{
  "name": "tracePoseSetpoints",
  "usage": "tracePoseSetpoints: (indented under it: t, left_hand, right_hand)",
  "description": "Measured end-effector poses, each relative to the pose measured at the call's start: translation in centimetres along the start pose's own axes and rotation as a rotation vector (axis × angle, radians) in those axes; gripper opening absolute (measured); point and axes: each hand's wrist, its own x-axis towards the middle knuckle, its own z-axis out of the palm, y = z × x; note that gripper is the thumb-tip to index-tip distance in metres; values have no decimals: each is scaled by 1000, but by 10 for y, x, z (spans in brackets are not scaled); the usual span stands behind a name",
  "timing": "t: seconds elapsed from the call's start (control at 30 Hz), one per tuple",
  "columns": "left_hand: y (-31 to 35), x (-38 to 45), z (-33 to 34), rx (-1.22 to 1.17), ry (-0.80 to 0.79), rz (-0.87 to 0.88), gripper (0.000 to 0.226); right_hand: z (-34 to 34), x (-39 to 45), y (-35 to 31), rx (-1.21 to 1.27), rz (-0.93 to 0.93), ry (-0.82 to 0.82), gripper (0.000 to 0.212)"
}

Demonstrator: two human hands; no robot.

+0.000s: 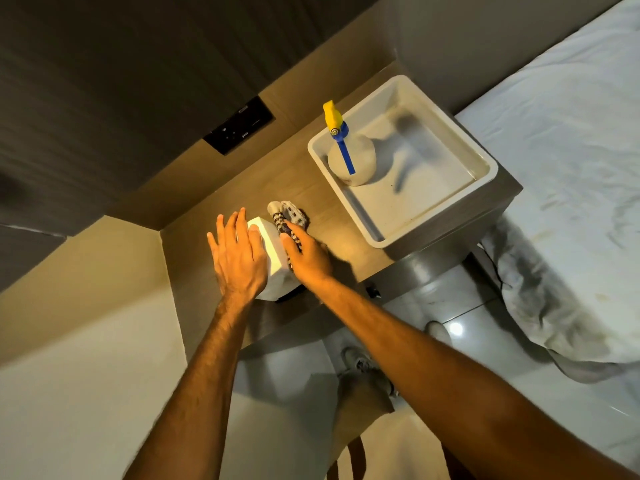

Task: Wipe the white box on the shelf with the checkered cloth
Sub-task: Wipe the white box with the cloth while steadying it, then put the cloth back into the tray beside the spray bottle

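Observation:
A small white box [273, 247] stands on the wooden shelf [242, 188]. My left hand [239, 258] lies flat on the box's top and left side, fingers spread. My right hand [308, 254] presses the checkered cloth [289, 214] against the right side of the box; the cloth bunches out beyond my fingertips. The lower part of the box is hidden behind my hands.
A white plastic tub [485, 168] sits on the shelf to the right, with a spray bottle [349, 157] with a yellow and blue head inside. A dark wall socket panel [239, 126] is behind. A bed with white sheets [571, 168] lies at right. Tiled floor below.

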Motion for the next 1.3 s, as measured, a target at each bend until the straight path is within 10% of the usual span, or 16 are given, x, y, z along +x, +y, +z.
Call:
tracePoseSetpoints:
  t: [0.23, 0.43, 0.77, 1.3]
  left_hand:
    - [20, -7, -12, 154, 167, 34, 59]
    - [110, -35, 4, -254, 437, 276, 53]
    - [152, -24, 90, -492, 58, -37, 58]
    - [133, -14, 143, -21, -180, -7, 94]
  right_hand:
    - [-68, -60, -28, -137, -178, -46, 32]
    - [-201, -82, -68, -374, -293, 36, 31]
    - [-273, 2, -66, -986, -249, 378, 34]
    - [-250, 52, -18, -1200, -193, 176, 56]
